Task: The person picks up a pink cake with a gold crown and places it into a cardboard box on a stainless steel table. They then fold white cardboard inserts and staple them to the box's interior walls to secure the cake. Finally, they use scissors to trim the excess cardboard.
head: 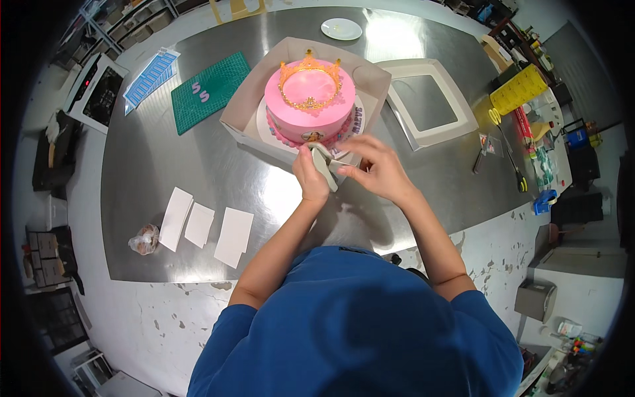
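My left hand is closed around a pale grey-green hand tool, whose kind I cannot make out. My right hand is beside the tool's right end, thumb and fingers spread; whether it pinches something there is unclear. Both hands are at the front corner of an open white cardboard cake box. Inside sits a round pink cake with a gold crown on top, a piped border and a small picture on its front. The white cake board under it bears purple letters.
Right of the box lies a windowed lid. Farther right are yellow-handled scissors and a knife. A green cutting mat with pink letters, white card pieces, a plastic-wrapped bundle and a plate rest on the steel table.
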{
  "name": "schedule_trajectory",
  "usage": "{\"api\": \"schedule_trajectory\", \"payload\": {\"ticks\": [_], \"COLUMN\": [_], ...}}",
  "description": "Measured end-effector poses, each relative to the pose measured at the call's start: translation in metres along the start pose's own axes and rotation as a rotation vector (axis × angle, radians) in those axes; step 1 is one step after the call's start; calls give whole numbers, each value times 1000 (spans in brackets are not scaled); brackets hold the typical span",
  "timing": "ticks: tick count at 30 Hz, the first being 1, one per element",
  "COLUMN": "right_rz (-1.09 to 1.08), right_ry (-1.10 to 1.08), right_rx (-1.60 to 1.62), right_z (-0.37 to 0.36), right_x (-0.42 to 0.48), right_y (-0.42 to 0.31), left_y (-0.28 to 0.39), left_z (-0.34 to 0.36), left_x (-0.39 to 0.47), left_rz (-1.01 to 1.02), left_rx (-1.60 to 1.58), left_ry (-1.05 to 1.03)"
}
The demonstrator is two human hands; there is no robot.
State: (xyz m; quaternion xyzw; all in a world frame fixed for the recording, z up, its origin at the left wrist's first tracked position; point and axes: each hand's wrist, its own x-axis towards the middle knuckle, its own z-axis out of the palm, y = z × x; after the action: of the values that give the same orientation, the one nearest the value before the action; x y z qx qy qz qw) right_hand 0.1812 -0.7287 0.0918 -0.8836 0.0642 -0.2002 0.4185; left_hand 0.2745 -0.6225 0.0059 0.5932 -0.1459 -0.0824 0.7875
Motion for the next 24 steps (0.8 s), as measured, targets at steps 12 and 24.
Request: {"api": "schedule_trajectory", "payload": {"ticks": [12, 24], "right_rz": [233, 196], "right_ry": [-295, -204], "right_rx": [508, 389], "right_z": [15, 32], "right_x": [-13, -5], "right_y": [66, 72], "left_y": [-13, -12], "left_z": [8, 14], "left_x": [-1, 3], "left_rz": [129, 194], "left_rx": [9, 51], "left_ry": [-20, 29]}}
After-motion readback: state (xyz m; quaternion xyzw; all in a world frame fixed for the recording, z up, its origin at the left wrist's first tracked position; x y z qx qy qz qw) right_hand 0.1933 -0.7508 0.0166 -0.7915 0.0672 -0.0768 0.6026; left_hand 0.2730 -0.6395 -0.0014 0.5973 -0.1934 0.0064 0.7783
